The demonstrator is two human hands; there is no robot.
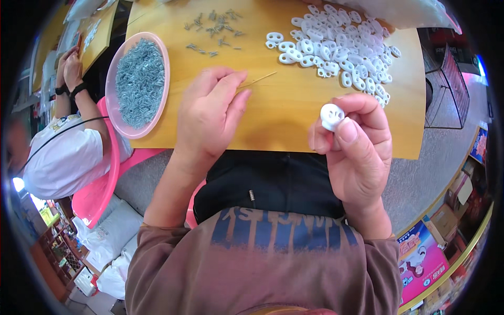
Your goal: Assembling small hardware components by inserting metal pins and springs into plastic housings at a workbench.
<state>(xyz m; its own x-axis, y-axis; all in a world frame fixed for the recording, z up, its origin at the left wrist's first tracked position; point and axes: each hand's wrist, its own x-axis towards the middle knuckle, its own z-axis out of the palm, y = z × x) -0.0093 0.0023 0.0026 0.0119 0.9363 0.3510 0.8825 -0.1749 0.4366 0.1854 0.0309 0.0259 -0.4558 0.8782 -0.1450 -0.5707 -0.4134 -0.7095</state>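
Observation:
My right hand (359, 142) pinches a small white plastic piece with holes (332, 116) between thumb and fingers, raised above the table's front edge. To its left, my left hand (212, 107) is closed on a thin yellowish stick (262, 78), whose free end points right and away from me. Beyond my right hand lies a spread heap of similar white oval pieces (336, 44). Left of my left hand stands a pink basin (167, 89) full of small grey metal pieces (139, 79), too fine to name surely. More of these lie scattered (215, 23) toward the back.
The yellow wooden table (252, 126) ends just before my lap. A clear plastic bag (404, 13) rests at the far right. On the left, another person (73, 136) works at a separate table beside a pink chair (100, 194). Boxes (425, 257) stand at lower right.

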